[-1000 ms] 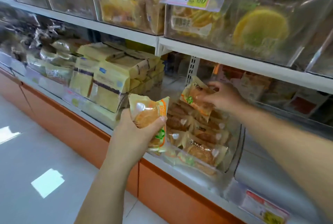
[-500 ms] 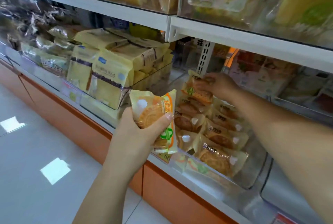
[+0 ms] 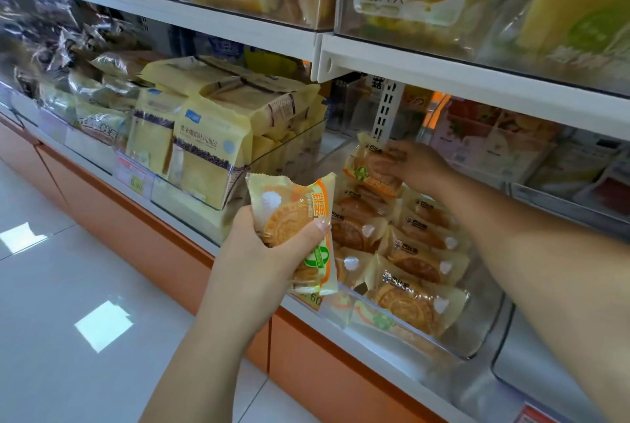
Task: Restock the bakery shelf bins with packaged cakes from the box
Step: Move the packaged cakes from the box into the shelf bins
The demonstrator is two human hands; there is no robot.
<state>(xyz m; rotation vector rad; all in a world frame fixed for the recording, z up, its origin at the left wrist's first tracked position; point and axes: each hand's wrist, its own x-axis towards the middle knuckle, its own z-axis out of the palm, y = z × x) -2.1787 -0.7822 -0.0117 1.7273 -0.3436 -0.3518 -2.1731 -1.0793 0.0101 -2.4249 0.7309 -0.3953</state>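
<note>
At the back of the clear bin (image 3: 487,320) on the lower shelf (image 3: 409,375), the right hand (image 3: 417,167) grips a packaged cake (image 3: 370,168). Its fingers curl over the top edge of the wrapper, and the pack stands nearly upright, touching the row in front of it. The arm reaches in from the right, passing over the bin's right side.

More packaged cakes (image 3: 419,262) fill the bin in two overlapping rows that lean back, each showing a round brown cake through a clear and yellow wrapper.

Just in front of the bin's left corner, off the shelf and above the orange base panel (image 3: 153,235), the left hand (image 3: 259,252) holds a second cake pack (image 3: 293,214). The thumb presses across the front of the pack and the fingers wrap behind it. This pack has an orange and green stripe down its right side, and the edge of another wrapper shows beneath it in the same grip.

Left of the bin, a neighbouring bin holds pale yellow bread packs (image 3: 204,157), stacked upright and flat, with a price tag (image 3: 131,174) on the shelf edge below them. A white upper shelf (image 3: 443,71) carries more clear bins of packaged goods. The glossy tiled floor (image 3: 68,286) lies lower left.
</note>
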